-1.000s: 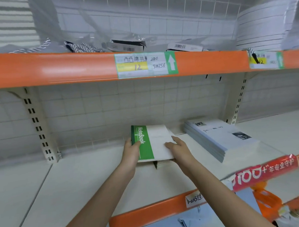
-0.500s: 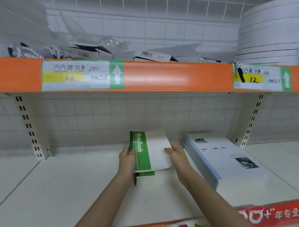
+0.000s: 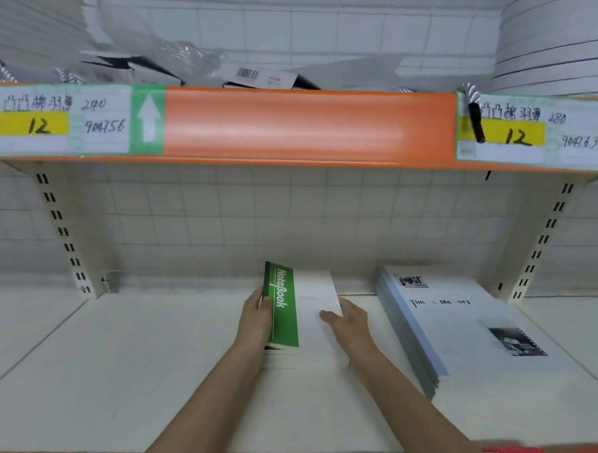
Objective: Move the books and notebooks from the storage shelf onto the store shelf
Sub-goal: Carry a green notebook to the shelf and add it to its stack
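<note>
Both hands gripping notebook stack [image 3: 303,315] on store shelf [image 3: 143,370]: left hand [image 3: 257,319] fingers curling round spine, right hand [image 3: 349,321] thumb pressing cover.

White wire-grid backing [image 3: 290,213], slotted uprights [image 3: 63,233]

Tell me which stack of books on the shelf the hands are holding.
The green-and-white NoteBook stack, gripped by the left hand and right hand. The pale blue stack to its right lies untouched.
</note>
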Available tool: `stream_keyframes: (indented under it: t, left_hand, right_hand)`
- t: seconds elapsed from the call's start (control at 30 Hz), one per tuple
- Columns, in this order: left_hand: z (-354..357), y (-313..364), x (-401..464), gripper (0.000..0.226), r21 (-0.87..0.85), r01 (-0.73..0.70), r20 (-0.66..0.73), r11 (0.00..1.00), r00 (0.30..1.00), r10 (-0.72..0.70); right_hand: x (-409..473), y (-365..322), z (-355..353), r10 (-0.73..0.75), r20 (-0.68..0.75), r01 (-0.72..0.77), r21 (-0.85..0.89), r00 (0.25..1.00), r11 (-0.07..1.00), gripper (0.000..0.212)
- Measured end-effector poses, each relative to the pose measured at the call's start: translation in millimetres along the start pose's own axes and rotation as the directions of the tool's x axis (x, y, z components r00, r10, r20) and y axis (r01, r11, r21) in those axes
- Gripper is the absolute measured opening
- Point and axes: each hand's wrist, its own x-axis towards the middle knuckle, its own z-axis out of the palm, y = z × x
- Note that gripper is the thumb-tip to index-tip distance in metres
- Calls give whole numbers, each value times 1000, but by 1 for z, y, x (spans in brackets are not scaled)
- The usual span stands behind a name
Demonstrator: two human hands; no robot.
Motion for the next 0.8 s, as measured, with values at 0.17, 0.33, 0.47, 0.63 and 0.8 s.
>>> stream_keyframes:
  t: [0.17, 0.33, 0.47, 0.63, 0.8]
  left_hand:
    - [-1, -9, 3, 45, 52, 11, 4, 999, 1000, -12]
    - [0, -18, 5, 39, 115, -19, 12, 993, 1000, 17]
    - [-1, -20, 9, 34, 148, -13, 17, 989, 1000, 11]
    - [-2, -25, 13, 37, 182, -8, 15, 983, 1000, 6]
    - [-2, -23, 14, 39, 195, 23, 13, 980, 1000, -26]
  right_hand:
    - [1, 6, -2, -22, 35, 23, -38, 999, 999, 39]
    - [1, 10, 0, -68, 47, 75, -178, 997, 981, 55]
    - [2, 10, 0, -72, 81, 89, -227, 994, 970, 62]
    - [3, 12, 2, -83, 83, 101, -252, 993, 962, 61]
    - [4, 10, 1, -40, 78, 57, -216, 996, 975, 61]
